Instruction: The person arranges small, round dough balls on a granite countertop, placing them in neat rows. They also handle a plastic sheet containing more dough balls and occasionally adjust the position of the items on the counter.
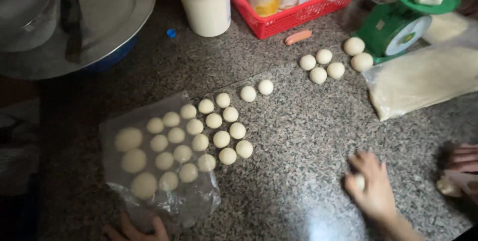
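My right hand (pixel 374 187) is at the lower right of the speckled stone counter (pixel 298 136), cupped over a small pale dough ball (pixel 359 181) that it presses against the counter. Only the fingertips of my left hand (pixel 133 229) show at the bottom edge; they lie spread on the near edge of a clear plastic sheet (pixel 199 201). Several round dough balls (pixel 199 142) sit in rows on that sheet and on the counter beside it. A second cluster of dough balls (pixel 326 65) lies farther back.
Another person's hand (pixel 463 169) at the right edge holds a dough lump. A green kitchen scale (pixel 398 27) carries a dough piece; a bag of pale crumbs (pixel 423 79) lies beside it. Behind stand a red basket (pixel 294 17), cream tub (pixel 206 4) and metal tray (pixel 114 17).
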